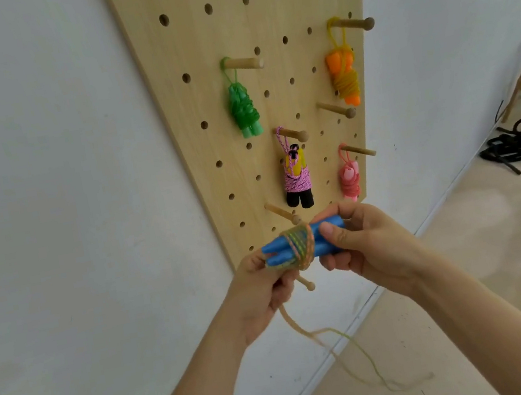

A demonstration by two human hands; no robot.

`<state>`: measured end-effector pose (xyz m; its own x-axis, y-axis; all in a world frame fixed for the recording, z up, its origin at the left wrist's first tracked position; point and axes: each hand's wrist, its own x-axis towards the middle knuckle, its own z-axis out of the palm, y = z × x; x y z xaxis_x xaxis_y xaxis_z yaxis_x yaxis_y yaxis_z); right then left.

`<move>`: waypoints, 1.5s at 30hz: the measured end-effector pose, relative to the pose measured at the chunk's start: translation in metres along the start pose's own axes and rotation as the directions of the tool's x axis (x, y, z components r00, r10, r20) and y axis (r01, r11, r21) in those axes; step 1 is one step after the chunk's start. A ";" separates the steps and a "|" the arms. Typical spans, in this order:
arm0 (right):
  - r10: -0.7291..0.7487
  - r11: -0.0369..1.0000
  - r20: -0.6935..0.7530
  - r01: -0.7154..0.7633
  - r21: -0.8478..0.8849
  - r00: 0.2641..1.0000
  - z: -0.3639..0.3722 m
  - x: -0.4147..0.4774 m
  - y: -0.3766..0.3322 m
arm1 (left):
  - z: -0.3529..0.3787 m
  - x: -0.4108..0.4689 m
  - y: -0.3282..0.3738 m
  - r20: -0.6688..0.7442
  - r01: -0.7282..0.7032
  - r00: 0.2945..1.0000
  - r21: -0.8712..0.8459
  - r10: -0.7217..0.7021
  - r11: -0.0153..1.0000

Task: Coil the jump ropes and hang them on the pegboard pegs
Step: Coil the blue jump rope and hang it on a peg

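Handles (276, 249) lie gripped between left hand (260, 288) and right hand (366, 248).

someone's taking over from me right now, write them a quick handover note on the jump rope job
Left hand: grips the left end of the blue handles, with the cord running through it.
Right hand: grips the right end of the handles.
Multicoloured cord: a few turns round the handles; the loose tail hangs down below.
Done: green rope, orange rope, pink-and-black rope and pink rope hang from pegs on the pegboard.
Left: finish the wrap, keep a loop, hang it on a bare peg, probably this one just above the hands.
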<state>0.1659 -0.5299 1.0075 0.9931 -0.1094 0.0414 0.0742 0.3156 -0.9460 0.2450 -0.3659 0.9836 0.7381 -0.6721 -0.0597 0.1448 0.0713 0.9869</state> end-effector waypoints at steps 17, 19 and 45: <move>-0.439 0.455 -0.138 0.087 -0.886 0.888 0.015 0.000 0.023 | 0.003 -0.033 0.017 0.342 -0.261 0.814 0.938 0.469 -0.229; -0.425 0.402 -0.094 0.095 -0.911 0.900 0.017 -0.002 0.020 | -0.002 -0.029 0.026 0.373 -0.274 0.797 0.924 0.476 -0.265; -0.001 0.389 0.258 0.238 -0.890 0.966 0.015 -0.017 -0.045 | -0.008 -0.017 0.092 0.225 -0.322 0.945 0.782 0.239 0.534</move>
<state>0.1468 -0.5285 1.0544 0.9827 0.1372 0.1242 0.1850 -0.7418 -0.6446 0.2514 -0.3420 1.0743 0.5836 -0.7834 0.2137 -0.6754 -0.3222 0.6633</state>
